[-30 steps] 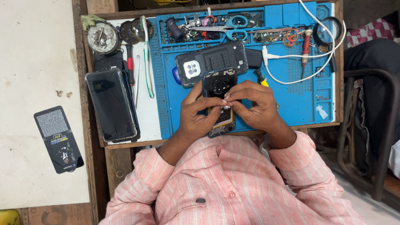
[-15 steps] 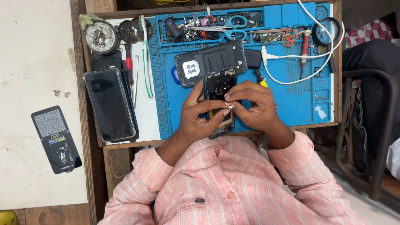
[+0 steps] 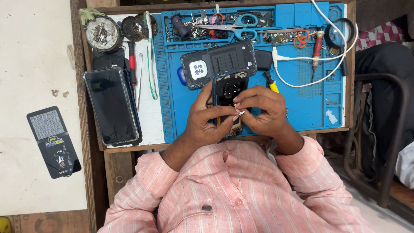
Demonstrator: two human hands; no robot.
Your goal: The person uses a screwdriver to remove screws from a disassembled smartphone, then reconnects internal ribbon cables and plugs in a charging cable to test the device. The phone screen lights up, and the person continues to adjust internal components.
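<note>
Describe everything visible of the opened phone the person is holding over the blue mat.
The opened phone is a dark slab with blue edging, its back cover off and black internals exposed. It stands lengthwise away from the person, above the blue mat. The left hand grips its lower part; the right hand pinches a small pale part against it.

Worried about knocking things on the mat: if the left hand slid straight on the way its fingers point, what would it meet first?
Probably the opened phone that the left hand already grips; beyond that, the dark back cover lying on the blue mat. Height above the mat is unclear.
</note>
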